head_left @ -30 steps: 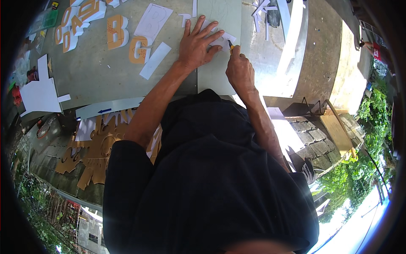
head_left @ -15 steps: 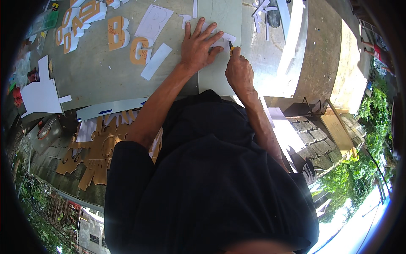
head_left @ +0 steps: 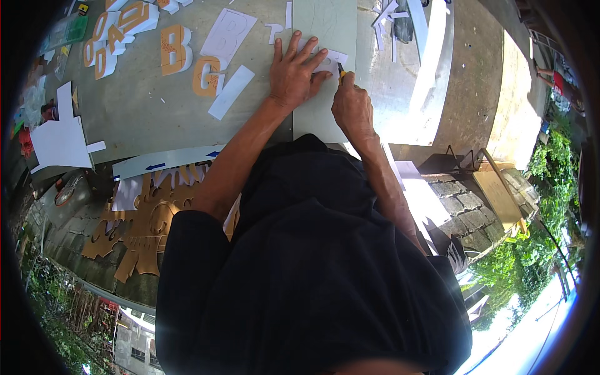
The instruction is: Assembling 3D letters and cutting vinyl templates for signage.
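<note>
My left hand (head_left: 290, 78) lies spread, fingers apart, pressing on a white sheet piece (head_left: 331, 54) over a pale board (head_left: 319, 119). Just right of it, my right hand (head_left: 352, 106) is closed round a yellow-handled knife (head_left: 342, 74), its dark tip on the sheet. Left of my hands are thick cut-out letters with tan faces and white sides (head_left: 175, 50), a white sheet with a pencilled outline (head_left: 228, 34) and a plain white strip (head_left: 231, 92).
A metal worktop (head_left: 144, 115) bears a white cut-out (head_left: 59, 140), plastic odds (head_left: 69, 28) and narrow offcuts (head_left: 394, 40). Tan scrap cut-outs (head_left: 144, 237) lie below its near edge. Concrete blocks (head_left: 462, 206) and a wooden board (head_left: 497, 194) are at the right. A person (head_left: 553, 81) shows at the far right.
My left hand has moved slightly down with its fingers still spread. My right hand has shifted slightly left and down with the knife. The far person has changed position.
</note>
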{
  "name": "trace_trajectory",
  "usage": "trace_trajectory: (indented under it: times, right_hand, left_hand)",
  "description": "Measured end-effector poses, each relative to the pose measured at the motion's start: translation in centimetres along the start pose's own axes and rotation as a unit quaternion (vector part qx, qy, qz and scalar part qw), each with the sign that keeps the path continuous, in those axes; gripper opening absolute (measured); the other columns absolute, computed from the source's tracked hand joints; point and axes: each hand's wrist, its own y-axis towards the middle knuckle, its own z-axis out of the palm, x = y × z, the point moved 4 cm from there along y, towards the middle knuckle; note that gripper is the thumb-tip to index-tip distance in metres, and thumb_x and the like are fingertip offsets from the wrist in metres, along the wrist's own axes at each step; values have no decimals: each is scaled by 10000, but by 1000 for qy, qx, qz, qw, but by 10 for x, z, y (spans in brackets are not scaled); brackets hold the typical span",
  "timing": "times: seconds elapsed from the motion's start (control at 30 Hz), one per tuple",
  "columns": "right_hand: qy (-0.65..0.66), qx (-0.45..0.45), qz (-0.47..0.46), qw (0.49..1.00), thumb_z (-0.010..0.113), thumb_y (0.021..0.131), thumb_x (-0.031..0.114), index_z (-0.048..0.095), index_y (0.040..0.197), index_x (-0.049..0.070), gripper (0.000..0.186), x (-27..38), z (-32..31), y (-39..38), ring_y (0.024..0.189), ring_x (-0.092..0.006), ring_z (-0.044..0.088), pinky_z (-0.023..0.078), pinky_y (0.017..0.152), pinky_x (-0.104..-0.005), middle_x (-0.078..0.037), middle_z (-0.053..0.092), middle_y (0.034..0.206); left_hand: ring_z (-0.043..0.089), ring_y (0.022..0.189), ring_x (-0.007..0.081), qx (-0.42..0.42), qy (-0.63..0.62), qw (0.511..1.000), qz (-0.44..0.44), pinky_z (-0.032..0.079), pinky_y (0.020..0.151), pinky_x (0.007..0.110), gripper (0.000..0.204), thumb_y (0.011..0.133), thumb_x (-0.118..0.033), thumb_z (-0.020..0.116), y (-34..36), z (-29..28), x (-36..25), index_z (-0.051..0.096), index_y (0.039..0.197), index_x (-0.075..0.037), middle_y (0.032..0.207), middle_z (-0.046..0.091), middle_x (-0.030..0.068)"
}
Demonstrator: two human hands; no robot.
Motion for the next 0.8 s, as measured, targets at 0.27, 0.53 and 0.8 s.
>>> trace_trajectory:
  times: [0.27, 0.53, 0.8]
  right_hand:
    - [-63, 27, -41, 997, 548, 978, 69, 508, 1141, -7, 185, -12, -30, 10, 787, -487, 713, 569, 688, -567, -271, 699, 870]
    - [-83, 67, -75, 991, 554, 983, 84, 529, 1117, 3, 158, -17, -41, 18, 798, -482, 712, 563, 699, -576, -255, 699, 877]
    - [-40, 64, -36, 996, 532, 994, 79, 489, 1156, -22, 195, -13, -32, 11, 786, -502, 704, 559, 683, -582, -285, 684, 847]
  left_hand:
    - [513, 1399, 391, 53, 32, 997, -47, 343, 1164, 623, 550, 797, -407, 852, 4, -6, -23, 748, 1224, -75, 1381, 671, 113]
    - [409, 1491, 289, 152, -80, 984, 54, 322, 1246, 478, 583, 883, -277, 776, 9, -4, 1, 610, 1405, -77, 1521, 557, 74]
    - [409, 1493, 280, 135, -7, 989, 60, 333, 1246, 456, 566, 924, -270, 729, -2, 0, -7, 592, 1445, -98, 1554, 529, 47]
